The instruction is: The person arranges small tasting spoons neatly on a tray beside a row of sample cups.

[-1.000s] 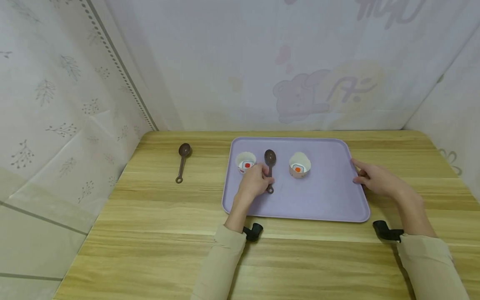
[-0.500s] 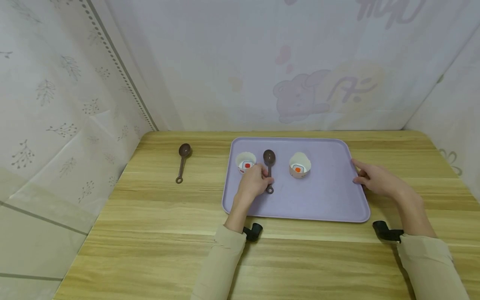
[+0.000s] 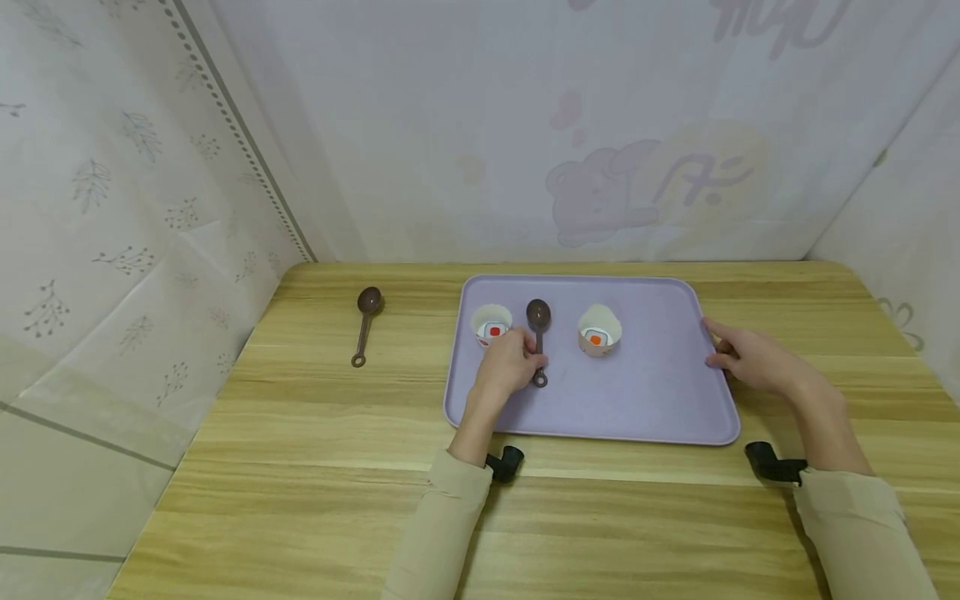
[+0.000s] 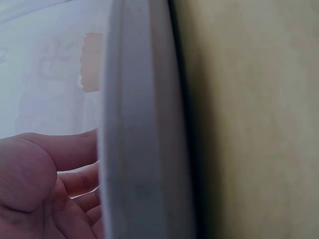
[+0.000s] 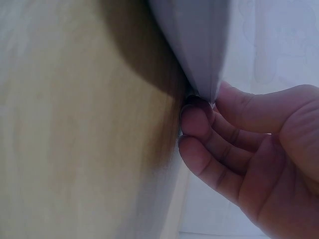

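My left hand (image 3: 510, 362) pinches the handle of a brown measuring spoon (image 3: 538, 315) over the purple tray (image 3: 645, 400). Its bowl points away from me and the ring end toward me. Two paper baking cups flank the spoon: the left cup (image 3: 482, 315) holds a small piece with a red centre, the right cup (image 3: 599, 318) one with an orange centre. At the tray's right side my right hand (image 3: 757, 358) grips the rim, thumb on top. In the right wrist view, the fingers (image 5: 197, 122) curl by the underside of the tray edge (image 5: 199, 45).
A second brown measuring spoon (image 3: 362, 337) lies on the wooden table (image 3: 300, 467), left of the tray. Printed curtains (image 3: 450, 125) stand behind and at both sides. A black wrist mount (image 3: 506, 464) sits near the tray's front edge.
The spoon in my left hand has shifted very slightly to the left. Both hands and the tray stay in place.
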The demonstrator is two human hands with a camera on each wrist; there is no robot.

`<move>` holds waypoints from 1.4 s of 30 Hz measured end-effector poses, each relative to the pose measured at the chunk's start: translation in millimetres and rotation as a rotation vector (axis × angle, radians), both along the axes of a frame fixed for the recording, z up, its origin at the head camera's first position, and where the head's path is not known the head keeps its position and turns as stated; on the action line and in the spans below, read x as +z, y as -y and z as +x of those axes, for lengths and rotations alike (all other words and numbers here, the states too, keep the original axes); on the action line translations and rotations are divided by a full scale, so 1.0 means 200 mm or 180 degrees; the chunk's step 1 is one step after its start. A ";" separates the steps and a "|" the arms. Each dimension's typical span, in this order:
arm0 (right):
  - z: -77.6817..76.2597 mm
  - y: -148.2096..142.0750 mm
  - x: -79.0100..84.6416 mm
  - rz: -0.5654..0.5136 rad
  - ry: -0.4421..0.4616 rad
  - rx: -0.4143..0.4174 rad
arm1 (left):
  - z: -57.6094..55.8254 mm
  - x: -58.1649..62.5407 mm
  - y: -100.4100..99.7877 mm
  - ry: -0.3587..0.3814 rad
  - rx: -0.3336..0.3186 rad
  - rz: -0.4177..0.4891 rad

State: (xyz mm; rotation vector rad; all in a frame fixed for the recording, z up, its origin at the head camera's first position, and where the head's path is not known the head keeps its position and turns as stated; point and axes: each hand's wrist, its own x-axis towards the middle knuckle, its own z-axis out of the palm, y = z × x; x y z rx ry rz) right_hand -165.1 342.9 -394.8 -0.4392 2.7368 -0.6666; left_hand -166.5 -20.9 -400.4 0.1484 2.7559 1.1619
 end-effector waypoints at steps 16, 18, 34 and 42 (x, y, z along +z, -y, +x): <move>0.01 0.00 0.01 -0.0031 0.0060 -0.0024 | 0.01 0.03 0.00 -0.0024 -0.0098 -0.0249; 0.01 0.00 0.01 -0.0037 0.0060 -0.0019 | 0.01 0.04 -0.01 -0.0006 -0.0091 -0.0250; 0.00 0.00 0.00 -0.0018 0.0061 -0.0003 | 0.03 0.09 0.00 -0.0008 -0.0138 -0.0277; 0.00 0.00 0.00 -0.0025 0.0031 0.0017 | 0.04 0.12 0.00 -0.0041 -0.0151 -0.0276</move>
